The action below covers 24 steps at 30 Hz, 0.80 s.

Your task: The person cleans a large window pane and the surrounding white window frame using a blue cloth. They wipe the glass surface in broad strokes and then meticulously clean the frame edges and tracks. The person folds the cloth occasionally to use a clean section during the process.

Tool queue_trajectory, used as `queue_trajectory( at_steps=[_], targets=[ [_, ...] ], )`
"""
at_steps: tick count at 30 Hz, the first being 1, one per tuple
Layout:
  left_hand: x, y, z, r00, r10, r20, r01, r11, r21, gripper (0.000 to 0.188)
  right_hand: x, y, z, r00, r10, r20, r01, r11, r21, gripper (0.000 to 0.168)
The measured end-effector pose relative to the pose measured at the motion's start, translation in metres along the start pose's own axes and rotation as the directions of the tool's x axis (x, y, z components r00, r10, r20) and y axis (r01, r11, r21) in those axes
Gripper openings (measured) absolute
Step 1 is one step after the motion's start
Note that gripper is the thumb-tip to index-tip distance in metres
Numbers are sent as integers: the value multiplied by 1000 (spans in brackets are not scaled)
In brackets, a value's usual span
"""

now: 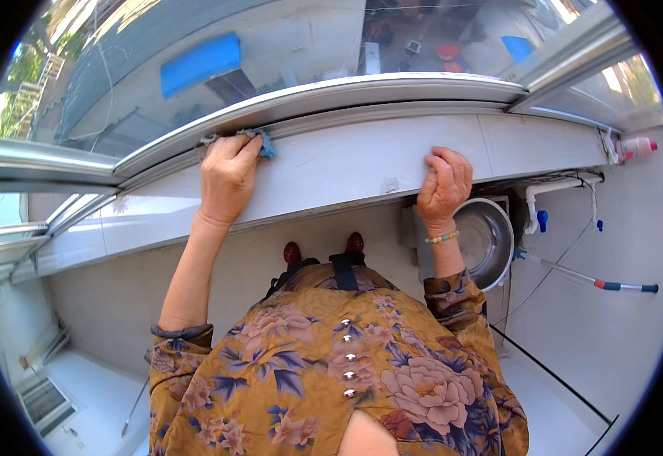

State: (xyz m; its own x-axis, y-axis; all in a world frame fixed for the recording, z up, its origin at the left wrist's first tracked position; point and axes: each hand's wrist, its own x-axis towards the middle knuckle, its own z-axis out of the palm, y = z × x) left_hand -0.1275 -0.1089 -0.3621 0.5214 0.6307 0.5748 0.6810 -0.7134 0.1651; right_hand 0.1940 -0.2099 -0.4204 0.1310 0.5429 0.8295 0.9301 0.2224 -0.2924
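My left hand [228,176] is closed around a blue and grey cloth [266,147] and presses it against the lower track of the sliding window frame [320,122]. Before me runs the white tiled windowsill [331,159]. Above its right part, near the front edge, is my right hand [444,182], a beaded bracelet [442,237] on its wrist. Its fingers are curled loosely, and no object shows in them. A greyish mark [389,184] lies on the sill to the left of that hand.
A metal basin [482,242] stands below the sill, by my right forearm. Right of it are a white pipe with a blue-handled tap [542,221] and a pole [588,279]. A pink bottle [636,148] is at the sill's right end.
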Motion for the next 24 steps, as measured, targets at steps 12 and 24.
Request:
queue_trajectory(
  at_steps=[12, 24],
  targets=[
    [16, 22, 12, 997, 53, 53, -53, 999, 4, 25, 1, 1, -1, 999, 20, -42, -19, 999, 43, 15],
    [22, 23, 14, 994, 87, 74, -92, 993, 74, 21, 0, 3, -2, 999, 28, -46, -27, 999, 34, 16]
  ],
)
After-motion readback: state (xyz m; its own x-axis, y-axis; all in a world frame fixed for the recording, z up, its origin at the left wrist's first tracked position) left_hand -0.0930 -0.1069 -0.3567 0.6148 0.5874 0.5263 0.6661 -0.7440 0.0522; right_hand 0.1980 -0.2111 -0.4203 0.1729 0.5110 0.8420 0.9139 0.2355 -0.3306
